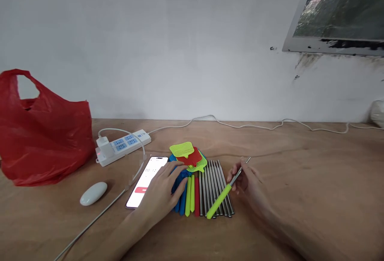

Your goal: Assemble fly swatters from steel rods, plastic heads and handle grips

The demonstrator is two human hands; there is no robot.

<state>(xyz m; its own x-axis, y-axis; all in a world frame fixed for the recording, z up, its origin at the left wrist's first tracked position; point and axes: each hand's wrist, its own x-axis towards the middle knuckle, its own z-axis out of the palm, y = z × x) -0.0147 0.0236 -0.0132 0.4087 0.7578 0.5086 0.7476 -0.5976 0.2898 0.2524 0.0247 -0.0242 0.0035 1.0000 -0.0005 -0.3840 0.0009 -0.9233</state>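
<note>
My right hand [249, 181] grips a thin metal rod fitted with a yellow-green handle [219, 201]; the handle slants down to the left above a row of bare metal rods [211, 185]. My left hand [162, 189] reaches over blue fly swatter heads [180, 177], thumb and fingers apart; its fingertips partly cover them. Behind these lie yellow-green [181, 149] and red [193, 156] fly swatter heads, overlapping. Beside my left thumb, blue handles [183, 201], yellow-green handles [188, 197] and a red handle [197, 197] lie side by side, left of the rods.
A phone [141, 197] with a lit timer lies partly under my left hand. Further left are a white mouse-shaped object [93, 193], a white power strip [126, 145] with cables, and a red plastic bag [45, 137]. A white cord [240, 126] runs along the wall.
</note>
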